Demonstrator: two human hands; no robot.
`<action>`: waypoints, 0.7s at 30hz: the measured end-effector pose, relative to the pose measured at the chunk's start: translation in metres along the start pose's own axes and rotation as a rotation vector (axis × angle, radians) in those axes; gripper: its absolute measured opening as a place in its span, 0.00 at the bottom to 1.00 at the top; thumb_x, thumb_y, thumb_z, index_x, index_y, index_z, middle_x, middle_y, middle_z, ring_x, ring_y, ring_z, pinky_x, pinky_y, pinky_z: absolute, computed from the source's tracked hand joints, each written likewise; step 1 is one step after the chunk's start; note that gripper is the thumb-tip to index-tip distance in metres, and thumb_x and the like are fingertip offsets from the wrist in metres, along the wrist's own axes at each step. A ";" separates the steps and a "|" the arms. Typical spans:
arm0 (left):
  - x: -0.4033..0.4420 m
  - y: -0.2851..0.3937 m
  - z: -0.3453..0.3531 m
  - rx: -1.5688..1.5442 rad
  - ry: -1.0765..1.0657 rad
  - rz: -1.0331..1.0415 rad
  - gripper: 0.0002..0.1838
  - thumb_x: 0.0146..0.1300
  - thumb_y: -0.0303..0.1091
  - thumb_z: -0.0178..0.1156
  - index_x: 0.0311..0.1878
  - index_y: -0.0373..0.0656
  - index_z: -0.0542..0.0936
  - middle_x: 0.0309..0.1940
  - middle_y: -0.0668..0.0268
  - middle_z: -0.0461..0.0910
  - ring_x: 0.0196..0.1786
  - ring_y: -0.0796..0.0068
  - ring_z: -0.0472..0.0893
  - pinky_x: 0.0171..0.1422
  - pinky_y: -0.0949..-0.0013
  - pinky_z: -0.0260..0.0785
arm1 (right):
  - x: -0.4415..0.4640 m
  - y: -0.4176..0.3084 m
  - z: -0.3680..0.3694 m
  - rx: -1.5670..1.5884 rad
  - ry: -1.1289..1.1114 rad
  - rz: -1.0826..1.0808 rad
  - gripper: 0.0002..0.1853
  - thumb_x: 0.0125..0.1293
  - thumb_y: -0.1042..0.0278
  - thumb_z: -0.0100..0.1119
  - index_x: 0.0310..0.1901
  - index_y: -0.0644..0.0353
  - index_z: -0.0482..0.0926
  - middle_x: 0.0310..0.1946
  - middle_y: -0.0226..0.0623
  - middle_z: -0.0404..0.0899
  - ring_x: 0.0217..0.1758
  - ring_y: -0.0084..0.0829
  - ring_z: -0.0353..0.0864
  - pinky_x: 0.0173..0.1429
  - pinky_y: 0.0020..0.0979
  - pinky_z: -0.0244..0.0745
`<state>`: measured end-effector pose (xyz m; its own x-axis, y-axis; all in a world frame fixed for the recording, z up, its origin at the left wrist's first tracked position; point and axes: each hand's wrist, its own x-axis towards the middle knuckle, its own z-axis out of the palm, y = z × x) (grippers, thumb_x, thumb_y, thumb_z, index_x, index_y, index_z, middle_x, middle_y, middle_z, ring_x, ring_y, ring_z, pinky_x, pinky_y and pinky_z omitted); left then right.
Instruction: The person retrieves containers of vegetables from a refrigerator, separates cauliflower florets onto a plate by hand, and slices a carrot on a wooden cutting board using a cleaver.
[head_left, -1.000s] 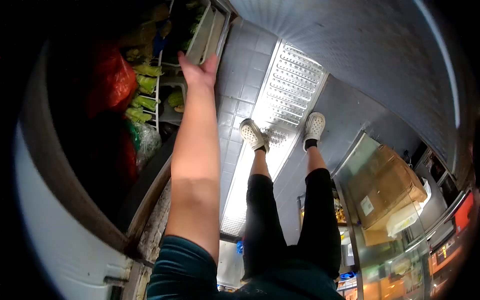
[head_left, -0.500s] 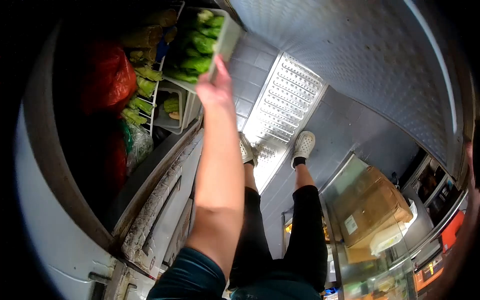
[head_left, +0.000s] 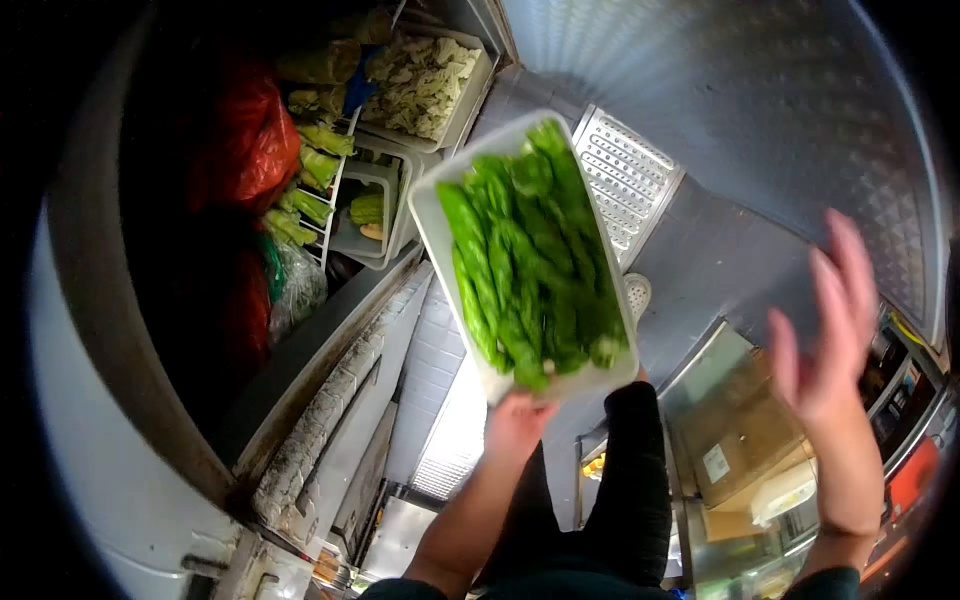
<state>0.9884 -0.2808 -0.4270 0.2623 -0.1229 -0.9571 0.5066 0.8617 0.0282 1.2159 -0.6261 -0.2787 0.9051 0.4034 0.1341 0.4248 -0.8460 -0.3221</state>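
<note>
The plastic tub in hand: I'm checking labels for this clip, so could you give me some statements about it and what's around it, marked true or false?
1. The left grip holds the plastic tub at its near end. True.
2. The right grip is clamped on the tub too. False: it is open in the air, apart from the tub.
3. A lid covers the tub. False: its top is open and the green peppers show.
4. A red bag lies left of the tub in the picture. True.
5. The cardboard box is at the picture's left. False: it is at the right.
</note>
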 end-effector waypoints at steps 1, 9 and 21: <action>-0.020 0.005 -0.004 0.027 0.006 -0.022 0.16 0.64 0.22 0.57 0.55 0.31 0.78 0.54 0.51 0.82 0.57 0.56 0.83 0.66 0.60 0.79 | 0.004 -0.017 0.037 0.125 -0.032 0.153 0.30 0.70 0.65 0.67 0.70 0.67 0.72 0.72 0.58 0.70 0.75 0.51 0.73 0.76 0.46 0.71; -0.098 0.044 -0.115 0.082 0.362 -0.179 0.17 0.75 0.31 0.57 0.62 0.33 0.72 0.54 0.49 0.79 0.48 0.57 0.86 0.53 0.57 0.87 | 0.155 -0.007 0.387 0.743 -0.328 0.727 0.50 0.66 0.29 0.65 0.68 0.76 0.74 0.47 0.51 0.86 0.46 0.39 0.86 0.54 0.40 0.83; -0.137 0.072 -0.102 0.401 0.222 0.031 0.64 0.62 0.68 0.67 0.80 0.24 0.48 0.76 0.34 0.59 0.76 0.45 0.69 0.65 0.44 0.82 | 0.252 0.039 0.598 1.342 -0.576 0.985 0.17 0.75 0.64 0.50 0.61 0.59 0.74 0.40 0.50 0.87 0.23 0.38 0.81 0.19 0.37 0.76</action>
<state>0.9050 -0.1514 -0.3231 0.1220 0.0461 -0.9915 0.7905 0.5995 0.1251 1.4507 -0.3488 -0.8174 0.5473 0.2766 -0.7899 -0.8002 -0.1036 -0.5907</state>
